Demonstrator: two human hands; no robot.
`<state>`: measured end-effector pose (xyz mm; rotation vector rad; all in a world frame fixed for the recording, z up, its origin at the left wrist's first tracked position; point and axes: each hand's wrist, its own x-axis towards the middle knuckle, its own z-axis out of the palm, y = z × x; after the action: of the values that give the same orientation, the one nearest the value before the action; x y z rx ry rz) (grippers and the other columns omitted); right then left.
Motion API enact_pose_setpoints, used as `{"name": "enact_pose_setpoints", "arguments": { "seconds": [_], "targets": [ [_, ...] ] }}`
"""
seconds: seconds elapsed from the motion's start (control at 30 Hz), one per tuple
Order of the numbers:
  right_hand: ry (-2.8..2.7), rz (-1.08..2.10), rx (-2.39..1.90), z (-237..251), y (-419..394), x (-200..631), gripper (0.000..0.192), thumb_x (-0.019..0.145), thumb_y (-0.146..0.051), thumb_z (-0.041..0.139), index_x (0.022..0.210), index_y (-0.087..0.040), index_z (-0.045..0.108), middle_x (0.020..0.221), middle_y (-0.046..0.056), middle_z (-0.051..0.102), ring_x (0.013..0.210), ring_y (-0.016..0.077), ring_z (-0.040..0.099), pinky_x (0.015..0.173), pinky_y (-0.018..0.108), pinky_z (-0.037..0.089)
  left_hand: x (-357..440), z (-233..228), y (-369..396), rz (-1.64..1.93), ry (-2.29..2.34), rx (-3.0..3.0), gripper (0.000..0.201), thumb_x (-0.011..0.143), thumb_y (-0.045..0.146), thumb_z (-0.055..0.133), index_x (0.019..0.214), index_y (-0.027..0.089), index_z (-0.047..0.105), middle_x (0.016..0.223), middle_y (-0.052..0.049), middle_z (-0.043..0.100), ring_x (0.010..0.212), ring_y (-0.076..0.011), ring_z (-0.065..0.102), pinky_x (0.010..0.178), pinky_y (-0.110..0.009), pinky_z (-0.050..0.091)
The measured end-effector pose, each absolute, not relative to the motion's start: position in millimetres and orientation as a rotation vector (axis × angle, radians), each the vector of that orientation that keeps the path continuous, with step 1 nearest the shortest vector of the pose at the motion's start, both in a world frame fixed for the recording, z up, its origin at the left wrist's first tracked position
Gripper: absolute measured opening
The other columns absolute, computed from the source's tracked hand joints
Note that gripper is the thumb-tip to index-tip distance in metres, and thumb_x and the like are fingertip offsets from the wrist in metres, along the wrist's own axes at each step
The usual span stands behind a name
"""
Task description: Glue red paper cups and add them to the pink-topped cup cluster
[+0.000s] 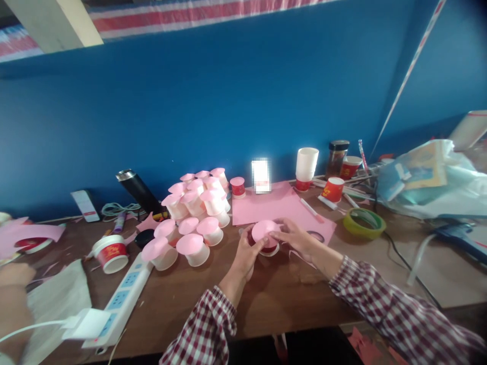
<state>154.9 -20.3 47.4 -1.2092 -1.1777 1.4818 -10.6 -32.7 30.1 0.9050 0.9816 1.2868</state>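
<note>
A head-worn camera looks down on a brown wooden worktop [198,294] set against a deep blue wall. Two arms in red-and-white checked sleeves reach in from the bottom edge and meet near the middle of the picture. Between them sits a small red paper cup [267,245], upside down on the worktop, with a round pink paper disc [264,230] lying across its upturned base. The left hand [246,256] curls around the cup's left side, fingers closed on it. The right hand [297,238] comes in from the other side, its fingertips pressed on the disc's right edge; whether it also grips the cup wall is hard to tell at this angle.

Just behind the cup lies a sheet of pink paper [274,205], with a pink pen [312,210] resting on its right part. To the left stands a cluster of upturned white cups topped with pink discs [194,213]. A white power strip [124,296] lies diagonally at lower left, a roll of green tape [364,223] to the right, and a stack of white cups [306,165] stands by the wall.
</note>
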Motion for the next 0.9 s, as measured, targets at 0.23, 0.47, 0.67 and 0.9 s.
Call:
{"name": "enact_pose_setpoints", "arguments": {
  "seconds": [0.23, 0.47, 0.67, 0.9],
  "targets": [
    [-1.228, 1.463, -1.219, 44.1, -21.7, 155.1, 0.055, 0.071, -0.033, 0.080, 0.117, -0.020, 0.053, 0.102, 0.007, 0.068, 0.087, 0.0193, 0.067, 0.074, 0.032, 0.055, -10.4, 31.0, -33.6, 1.299, 0.974, 0.908, 0.063, 0.059, 0.032, 0.087, 0.112, 0.016, 0.056, 0.110, -0.009, 0.065, 0.104, -0.0225, 0.061, 0.097, -0.039, 0.046],
    [-1.267, 1.439, -1.253, 48.7, -22.7, 155.6, 0.057, 0.070, -0.037, 0.079, 0.117, -0.020, 0.052, 0.099, 0.006, 0.064, 0.087, 0.0183, 0.064, 0.075, 0.032, 0.053, -10.4, 29.6, -31.9, 1.301, 0.970, 0.901, 0.066, 0.058, 0.033, 0.088, 0.114, 0.016, 0.055, 0.115, -0.011, 0.065, 0.106, -0.0233, 0.061, 0.097, -0.039, 0.046],
    [-1.447, 1.333, -1.252, 44.5, -20.8, 171.5, 0.076, 0.058, -0.043, 0.086, 0.121, -0.021, 0.050, 0.099, 0.003, 0.054, 0.080, 0.0164, 0.059, 0.067, 0.032, 0.053, -10.0, 27.3, -31.1, 1.315, 1.001, 0.921, 0.064, 0.059, 0.031, 0.087, 0.113, 0.015, 0.056, 0.112, -0.011, 0.066, 0.103, -0.0228, 0.062, 0.095, -0.039, 0.048],
    [-1.820, 0.937, -1.181, 39.6, -27.2, 168.5, 0.076, 0.061, -0.036, 0.087, 0.125, -0.021, 0.048, 0.118, 0.011, 0.060, 0.103, 0.0258, 0.062, 0.085, 0.040, 0.053, -10.6, 25.0, -30.5, 1.342, 1.010, 0.948, 0.059, 0.061, 0.032, 0.087, 0.110, 0.015, 0.059, 0.113, -0.011, 0.065, 0.105, -0.0232, 0.061, 0.096, -0.039, 0.048]
  ]
}}
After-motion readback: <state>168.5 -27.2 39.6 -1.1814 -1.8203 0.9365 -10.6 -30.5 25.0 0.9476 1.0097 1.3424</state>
